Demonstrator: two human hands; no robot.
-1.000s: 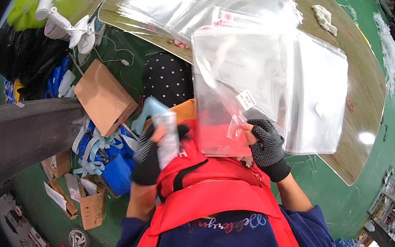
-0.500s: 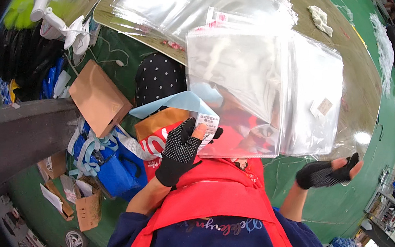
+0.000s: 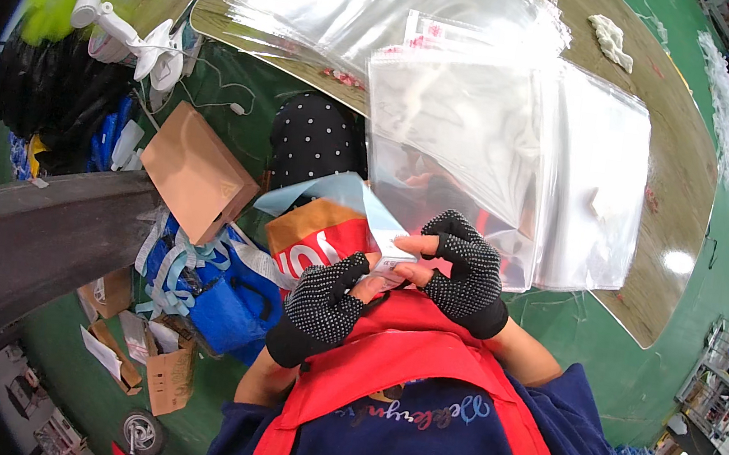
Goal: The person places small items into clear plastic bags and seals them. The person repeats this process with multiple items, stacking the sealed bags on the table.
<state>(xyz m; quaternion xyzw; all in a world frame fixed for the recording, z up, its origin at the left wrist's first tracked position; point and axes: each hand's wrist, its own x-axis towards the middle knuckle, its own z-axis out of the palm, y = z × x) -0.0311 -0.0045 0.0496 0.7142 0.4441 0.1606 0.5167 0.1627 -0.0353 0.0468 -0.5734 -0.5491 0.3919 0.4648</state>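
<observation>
Both my hands wear black fingerless gloves with white grip dots. They meet in front of my red apron, over a strip of white labels [image 3: 392, 253] with light-blue backing [image 3: 350, 193]. My left hand [image 3: 321, 302] grips the strip from the left, thumb and fingers closed on it. From the right, my right hand [image 3: 467, 281] pinches the strip's end between thumb and forefinger. The backing curls up and away to the left. Just beyond my hands, a stack of clear plastic bags [image 3: 459, 121] overhangs the table edge. Another clear stack [image 3: 602, 184] lies to its right.
More clear bags [image 3: 345, 16] and a crumpled white cloth [image 3: 611, 43] lie on the wood-patterned table [image 3: 670, 220]. On the left are a cardboard box [image 3: 198, 173], a blue bag [image 3: 231, 311], a white jointed device [image 3: 137, 45] and a dark beam [image 3: 65, 223].
My right hand has come in from the far right, where it was empty, and now pinches the label strip. The small label that showed on the right-hand bag stack is hard to make out now.
</observation>
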